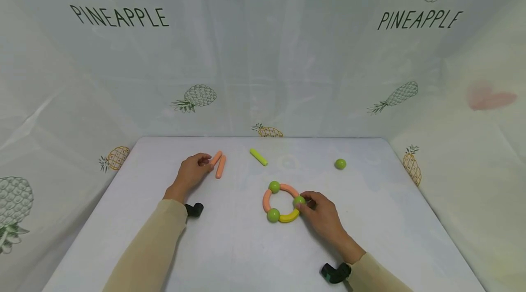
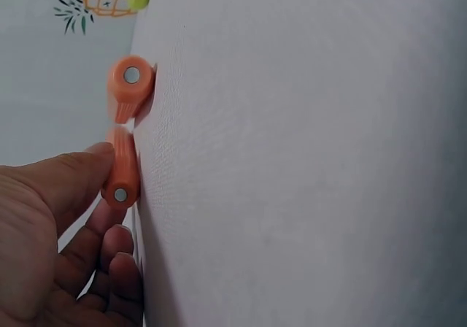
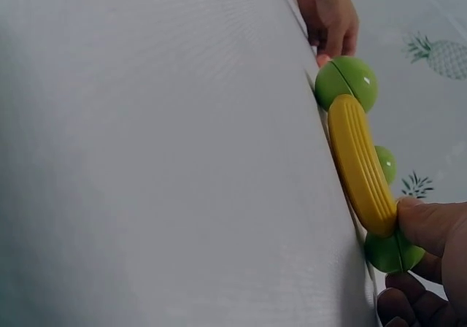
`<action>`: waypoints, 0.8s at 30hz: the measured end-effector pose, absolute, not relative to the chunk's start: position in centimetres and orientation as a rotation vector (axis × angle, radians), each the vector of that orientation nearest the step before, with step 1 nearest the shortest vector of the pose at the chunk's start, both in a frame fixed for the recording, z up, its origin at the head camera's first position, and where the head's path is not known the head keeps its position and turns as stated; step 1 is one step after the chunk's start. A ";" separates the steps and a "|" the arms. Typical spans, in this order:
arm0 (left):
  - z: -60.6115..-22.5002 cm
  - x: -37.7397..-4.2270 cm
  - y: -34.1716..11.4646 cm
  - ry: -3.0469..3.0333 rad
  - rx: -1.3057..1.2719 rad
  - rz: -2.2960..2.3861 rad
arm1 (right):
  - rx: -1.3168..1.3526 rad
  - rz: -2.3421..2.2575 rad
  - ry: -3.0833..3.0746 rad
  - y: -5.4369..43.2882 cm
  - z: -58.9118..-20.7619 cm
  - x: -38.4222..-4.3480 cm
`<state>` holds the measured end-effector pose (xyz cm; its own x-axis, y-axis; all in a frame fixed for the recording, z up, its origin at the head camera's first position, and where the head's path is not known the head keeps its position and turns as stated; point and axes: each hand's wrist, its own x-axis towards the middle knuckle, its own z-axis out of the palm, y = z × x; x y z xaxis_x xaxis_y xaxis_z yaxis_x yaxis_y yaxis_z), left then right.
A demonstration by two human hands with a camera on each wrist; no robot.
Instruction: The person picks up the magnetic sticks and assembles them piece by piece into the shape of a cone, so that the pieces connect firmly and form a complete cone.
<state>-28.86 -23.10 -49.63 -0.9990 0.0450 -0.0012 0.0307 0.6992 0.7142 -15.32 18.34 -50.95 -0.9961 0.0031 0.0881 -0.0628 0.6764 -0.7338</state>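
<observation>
My left hand (image 1: 195, 169) pinches one orange magnetic rod (image 1: 216, 157) between thumb and fingers; a silver disc shows on its end in the left wrist view. A second orange rod (image 1: 221, 167) lies right beside it. With thumb and fingertips, my right hand (image 1: 323, 218) grips a green ball (image 1: 298, 200) on the right side of a ring. Two curved orange pieces (image 1: 266, 200), a yellow curved piece (image 3: 357, 166) and two more green balls (image 1: 274, 186) (image 1: 273, 215) make up the rest of this ring, lying flat on the table.
A yellow-green rod (image 1: 258, 157) lies toward the back of the white table (image 1: 230, 246). Farther right sits a loose green ball (image 1: 340, 164). A pineapple-printed curtain (image 1: 263, 54) hangs behind and along both sides of the table.
</observation>
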 end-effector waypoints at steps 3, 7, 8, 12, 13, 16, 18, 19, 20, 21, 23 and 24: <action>-49.6 -28.8 -23.2 2.880 0.051 1.207 | 0.052 1.238 -2.800 18.4 -50.9 -15.3; -49.6 -28.7 -23.2 2.889 0.046 1.201 | 0.060 1.234 -2.800 18.4 -51.0 -15.3; -49.6 -28.7 -23.1 2.890 0.045 1.200 | 0.065 1.231 -2.801 18.5 -51.0 -15.3; -49.6 -28.7 -23.1 2.902 0.041 1.192 | 0.093 1.222 -2.798 18.6 -51.1 -15.4; -49.6 -28.7 -23.1 2.903 0.033 1.193 | 0.102 1.223 -2.796 18.7 -51.1 -15.5; -49.6 -28.7 -23.2 2.901 0.026 1.190 | 0.129 1.221 -2.789 18.9 -51.0 -15.7; -49.7 -28.7 -23.3 2.893 0.022 1.193 | 0.145 1.211 -2.787 19.1 -50.9 -15.8; -49.7 -28.6 -23.4 2.889 0.021 1.193 | 0.149 1.207 -2.788 19.2 -50.9 -15.9; -49.7 -28.6 -23.5 2.885 0.019 1.192 | 0.152 1.205 -2.788 19.2 -50.8 -16.0; -49.7 -28.5 -23.7 2.887 0.022 1.184 | 0.153 1.201 -2.791 19.3 -50.8 -16.1; -49.7 -28.5 -24.0 2.895 0.022 1.157 | 0.150 1.201 -2.796 19.4 -50.7 -16.1; -49.6 -28.5 -24.1 2.899 0.023 1.143 | 0.146 1.202 -2.800 19.4 -50.6 -16.2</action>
<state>-28.52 -24.07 -49.61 -0.9996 0.0230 -0.0182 0.0044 0.7308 0.6825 -16.16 19.39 -50.63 -0.9913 -0.0521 0.1212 -0.1237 0.6853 -0.7177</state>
